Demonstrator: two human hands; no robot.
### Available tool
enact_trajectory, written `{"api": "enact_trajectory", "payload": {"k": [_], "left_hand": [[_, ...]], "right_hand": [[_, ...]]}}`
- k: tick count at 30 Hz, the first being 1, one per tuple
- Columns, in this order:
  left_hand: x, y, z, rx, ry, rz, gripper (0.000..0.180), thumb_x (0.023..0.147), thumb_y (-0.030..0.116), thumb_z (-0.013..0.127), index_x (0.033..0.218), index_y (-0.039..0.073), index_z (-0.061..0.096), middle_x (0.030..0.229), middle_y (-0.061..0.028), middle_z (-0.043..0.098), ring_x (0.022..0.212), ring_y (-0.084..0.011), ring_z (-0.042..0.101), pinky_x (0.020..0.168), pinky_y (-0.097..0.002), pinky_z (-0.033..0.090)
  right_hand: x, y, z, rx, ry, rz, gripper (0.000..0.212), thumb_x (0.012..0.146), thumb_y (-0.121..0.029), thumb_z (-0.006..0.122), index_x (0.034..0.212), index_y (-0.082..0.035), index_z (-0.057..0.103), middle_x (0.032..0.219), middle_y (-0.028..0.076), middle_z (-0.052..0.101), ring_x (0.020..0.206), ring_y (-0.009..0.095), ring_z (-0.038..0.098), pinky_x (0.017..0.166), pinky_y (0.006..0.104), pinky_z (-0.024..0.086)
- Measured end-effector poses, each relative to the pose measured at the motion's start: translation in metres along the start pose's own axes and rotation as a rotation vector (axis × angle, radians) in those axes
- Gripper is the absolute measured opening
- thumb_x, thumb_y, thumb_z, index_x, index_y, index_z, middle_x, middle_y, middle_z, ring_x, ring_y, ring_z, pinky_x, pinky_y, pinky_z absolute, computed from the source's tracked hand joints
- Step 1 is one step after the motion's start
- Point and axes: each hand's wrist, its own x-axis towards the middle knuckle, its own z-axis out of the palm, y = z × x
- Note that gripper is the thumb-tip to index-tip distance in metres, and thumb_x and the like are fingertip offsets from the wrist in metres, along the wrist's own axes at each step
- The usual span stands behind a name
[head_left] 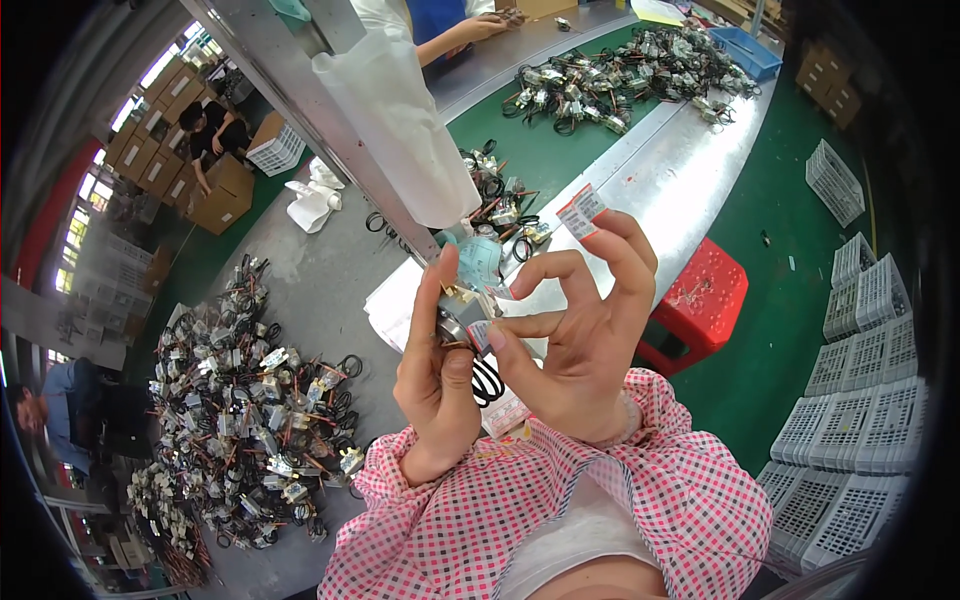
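Note:
My left hand (437, 385) is closed around a small metal part (452, 326) in front of my chest. A black coiled cable (487, 383) hangs below that part. At the part's right side, the thumb of my right hand (580, 350) presses on a small red-and-white label sticker (479, 336). The other right fingers are raised and bent. Another pair of label stickers (582, 211) clings to the raised fingertips, and one more sits at the index fingertip, partly hidden. My left fingers hide much of the part.
Heaps of similar wired parts (260, 400) cover the left of the grey table, with more (630, 75) on the far bench. A metal post (330, 130) with a white plastic roll rises ahead. At right stand a red stool (705, 295) and stacked white crates (850, 430). Co-workers are nearby.

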Motion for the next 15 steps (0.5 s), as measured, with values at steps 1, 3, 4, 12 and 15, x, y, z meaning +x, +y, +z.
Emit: {"api": "enact_trajectory", "payload": {"k": [1, 3, 4, 12, 15], "left_hand": [[0.0, -0.001, 0.0, -0.001, -0.003, 0.003, 0.054, 0.093, 0.031, 0.043, 0.132, -0.005, 0.03, 0.132, -0.0196, 0.041, 0.107, -0.0191, 0.052, 0.083, -0.0265, 0.045], [0.001, 0.0, -0.002, 0.039, -0.002, 0.017, 0.05, 0.093, 0.024, 0.044, 0.132, -0.004, 0.031, 0.13, -0.0185, 0.043, 0.081, -0.0066, 0.054, 0.064, -0.0167, 0.043], [0.001, 0.001, -0.003, 0.042, -0.005, 0.025, 0.05, 0.093, 0.024, 0.044, 0.132, -0.004, 0.031, 0.13, -0.0185, 0.043, 0.081, -0.0066, 0.054, 0.064, -0.0167, 0.043], [-0.006, -0.004, -0.004, 0.076, 0.009, 0.037, 0.057, 0.079, -0.007, 0.049, 0.132, -0.005, 0.027, 0.123, -0.0187, 0.044, 0.102, -0.0171, 0.048, 0.079, -0.0237, 0.044], [-0.006, -0.011, -0.007, 0.041, 0.061, 0.051, 0.057, 0.078, -0.007, 0.05, 0.13, -0.004, 0.029, 0.12, -0.0179, 0.046, 0.1, -0.0161, 0.049, 0.077, -0.0231, 0.044]], "right_hand": [[0.0, 0.001, 0.0, -0.047, 0.0, -0.041, 0.08, 0.06, 0.017, 0.06, 0.128, 0.002, 0.021, 0.13, 0.013, 0.017, 0.087, 0.02, 0.052, 0.062, 0.0222, 0.058], [-0.002, 0.003, 0.001, -0.089, 0.003, -0.09, 0.079, 0.061, 0.017, 0.06, 0.128, 0.003, 0.021, 0.13, 0.014, 0.017, 0.086, 0.021, 0.053, 0.061, 0.0222, 0.058], [-0.003, 0.004, 0.003, -0.18, -0.011, -0.143, 0.077, 0.062, 0.017, 0.06, 0.127, 0.004, 0.021, 0.129, 0.016, 0.017, 0.086, 0.022, 0.054, 0.061, 0.0219, 0.058], [-0.02, 0.011, 0.002, -0.454, -0.068, -0.308, 0.058, 0.076, 0.011, 0.05, 0.125, 0.006, 0.02, 0.126, 0.023, 0.015, 0.092, 0.029, 0.055, 0.064, 0.0246, 0.059], [-0.023, 0.009, 0.006, -0.484, -0.107, -0.301, 0.058, 0.077, 0.01, 0.048, 0.126, 0.005, 0.017, 0.125, 0.024, 0.013, 0.097, 0.033, 0.054, 0.066, 0.0265, 0.059]]}}
